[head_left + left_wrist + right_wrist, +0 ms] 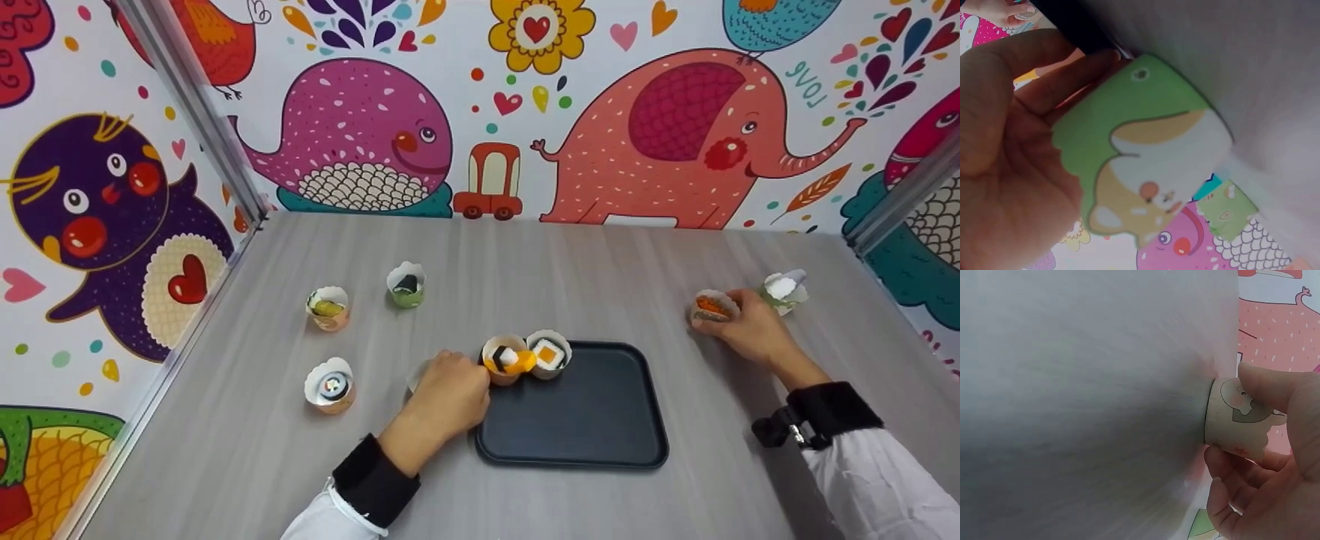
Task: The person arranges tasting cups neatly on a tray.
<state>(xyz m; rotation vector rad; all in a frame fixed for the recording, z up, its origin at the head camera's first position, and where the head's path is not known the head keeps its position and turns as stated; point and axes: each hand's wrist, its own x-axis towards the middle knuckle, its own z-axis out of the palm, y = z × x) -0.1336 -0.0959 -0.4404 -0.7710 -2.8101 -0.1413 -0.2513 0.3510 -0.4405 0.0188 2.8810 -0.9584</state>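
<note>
My left hand (450, 390) is at the tray's left edge. Its curled fingers (1067, 76) hold the side of a brown paper cup (502, 373) with toy sushi in it, at the tray's top-left corner; the fingertips are mostly hidden. A green paper cup (1157, 140) with an animal drawing stands beside the left palm, mostly covered in the head view. Over at the right, my right hand (754, 330) grips a pale paper cup (1235, 430) with orange topping, thumb on one side and fingers on the other. The dark tray (577, 420) also bears a cup (551, 369) of square sushi.
Left of the tray stand a cup with a round roll (330, 386), a cup with a yellow-green piece (328, 307) and a green cup with a dark piece (407, 286). Another green cup (784, 292) is just behind my right hand. Patterned walls (360, 142) enclose the table.
</note>
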